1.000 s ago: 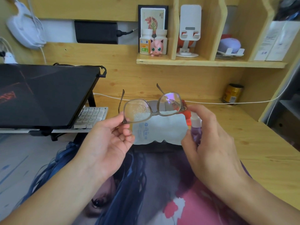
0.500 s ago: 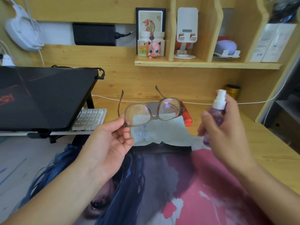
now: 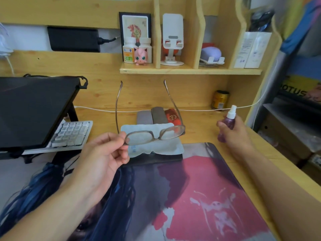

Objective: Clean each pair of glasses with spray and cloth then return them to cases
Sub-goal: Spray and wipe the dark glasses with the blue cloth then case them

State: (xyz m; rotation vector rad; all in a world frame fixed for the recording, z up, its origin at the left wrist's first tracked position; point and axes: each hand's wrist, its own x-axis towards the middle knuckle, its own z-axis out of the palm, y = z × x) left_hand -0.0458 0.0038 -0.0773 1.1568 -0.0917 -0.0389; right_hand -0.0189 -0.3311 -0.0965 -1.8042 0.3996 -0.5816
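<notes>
From the head camera, the left hand (image 3: 106,153) pinches the glasses (image 3: 152,134) at the outer corner of one lens, thumb and fingers curled onto the frame, temples open and pointing away. Just beyond those fingers the cleaning cloth (image 3: 156,146) lies flat on the wooden desk (image 3: 199,127), with three glasses cases (image 3: 158,117) behind it. The right hand (image 3: 234,134) is curled round the purple spray bottle (image 3: 227,122), held upright, well apart from the glasses.
</notes>
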